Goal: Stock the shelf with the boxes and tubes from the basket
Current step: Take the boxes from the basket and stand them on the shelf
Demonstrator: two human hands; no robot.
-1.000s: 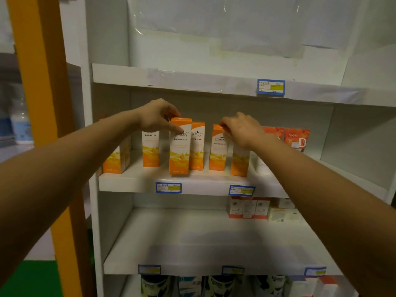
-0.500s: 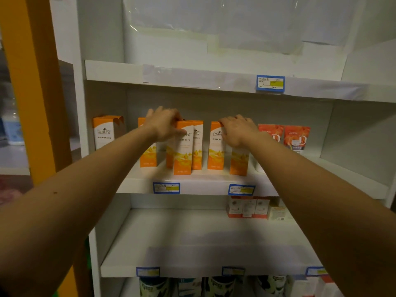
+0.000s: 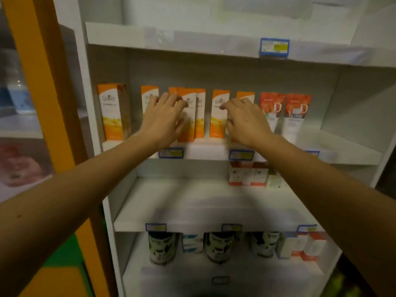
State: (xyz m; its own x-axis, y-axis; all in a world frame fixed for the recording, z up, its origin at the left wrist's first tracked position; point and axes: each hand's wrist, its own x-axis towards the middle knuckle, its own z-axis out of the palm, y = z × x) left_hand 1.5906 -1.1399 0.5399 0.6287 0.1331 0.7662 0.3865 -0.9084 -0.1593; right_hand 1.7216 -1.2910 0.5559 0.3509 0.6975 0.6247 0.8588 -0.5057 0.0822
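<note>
Hands (image 3: 165, 118) now off boxes (image 3: 188, 114) — unblocked.

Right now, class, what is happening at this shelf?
A person is stocking a white shelf unit. Both hands are spread open in front of a row of upright orange boxes: the left hand by the boxes at centre-left, the right hand further right. Neither has a grip on anything. Two red-topped tubes stand to the right. No basket is in view.
</note>
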